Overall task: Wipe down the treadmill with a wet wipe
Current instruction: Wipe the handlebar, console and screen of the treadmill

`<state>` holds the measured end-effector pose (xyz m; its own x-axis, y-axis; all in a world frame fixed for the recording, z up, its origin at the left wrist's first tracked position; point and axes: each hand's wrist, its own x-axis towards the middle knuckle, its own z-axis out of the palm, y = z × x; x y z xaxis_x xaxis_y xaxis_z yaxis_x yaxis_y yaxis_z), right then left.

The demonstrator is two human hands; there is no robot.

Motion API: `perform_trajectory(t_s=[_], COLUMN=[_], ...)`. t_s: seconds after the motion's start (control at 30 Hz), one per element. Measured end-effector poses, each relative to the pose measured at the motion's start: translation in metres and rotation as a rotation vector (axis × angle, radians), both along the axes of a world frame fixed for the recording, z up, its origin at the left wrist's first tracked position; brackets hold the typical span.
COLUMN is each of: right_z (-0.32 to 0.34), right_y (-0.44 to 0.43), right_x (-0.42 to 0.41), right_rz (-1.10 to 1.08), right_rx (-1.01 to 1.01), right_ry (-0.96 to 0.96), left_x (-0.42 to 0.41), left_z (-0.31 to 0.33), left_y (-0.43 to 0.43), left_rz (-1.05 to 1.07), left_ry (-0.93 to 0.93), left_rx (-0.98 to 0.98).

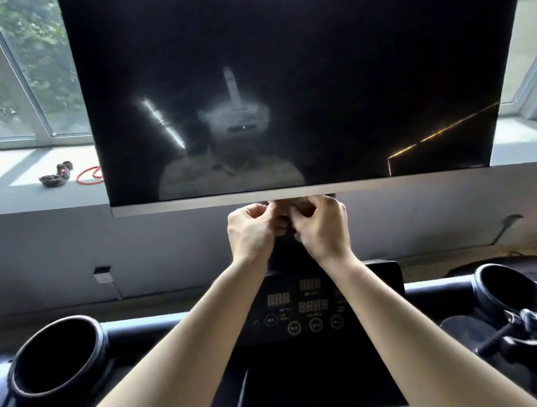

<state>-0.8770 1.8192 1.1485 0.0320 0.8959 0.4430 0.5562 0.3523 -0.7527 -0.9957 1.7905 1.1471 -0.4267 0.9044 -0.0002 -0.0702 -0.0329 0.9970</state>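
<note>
At frame centre, just under the dark screen [280, 74], the left hand [250, 231] and right hand [322, 226] meet with fingers curled, pinching something small between them. It is possibly the wet wipe or its packet, but it is hidden. A wipe would be light, limp and slippery, best taken by a corner. Below, the treadmill [187, 321] console [312, 304] shows digit displays and round buttons; their labels are unreadable.

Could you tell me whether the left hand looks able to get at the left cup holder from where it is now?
Probably yes: the left hand is up under the screen, and nothing visible lies between it and the left cup holder.
</note>
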Motion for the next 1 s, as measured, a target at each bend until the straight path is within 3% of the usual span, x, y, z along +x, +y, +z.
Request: perform_trajectory(t_s=[0.07, 0.2, 0.27, 0.33, 0.43, 0.53, 0.77, 0.9, 1.0], right_z=[-0.006, -0.019, -0.021, -0.020, -0.022, -0.029, -0.004, 0.000, -0.023], right_y=[-0.005, -0.011, -0.011, -0.009, -0.010, -0.013, 0.005, 0.018, 0.011], right_x=[0.012, 0.025, 0.025, 0.024, 0.025, 0.031, 0.034, 0.035, 0.047], right_rz=[-0.001, -0.022, -0.023, -0.033, -0.048, -0.038, -0.105, -0.151, -0.006], right_rx=[-0.079, -0.264, -0.342, -0.367, -0.310, -0.198, 0.140, -0.021, -0.191], right_ry=[-0.166, -0.513, -0.628, -0.670, -0.688, -0.547, -0.005, 0.246, 0.409], left_x=[-0.003, -0.006, -0.004, -0.004, -0.003, 0.001, 0.015, 0.009, 0.002], left_z=[-0.012, -0.029, -0.031, -0.027, -0.022, -0.025, -0.014, -0.021, -0.025], left_y=[-0.003, -0.012, -0.013, -0.009, -0.008, -0.011, 0.000, -0.010, -0.010], left_rz=[-0.012, 0.058, 0.021, -0.011, -0.041, 0.052, 0.147, 0.155, 0.116], left_ry=[0.267, 0.996, 1.189, 1.256, 1.275, 1.177, 0.584, 0.553, 0.623], left_rx=[-0.078, -0.227, -0.323, -0.412, -0.419, -0.315, -0.181, -0.163, -0.230])
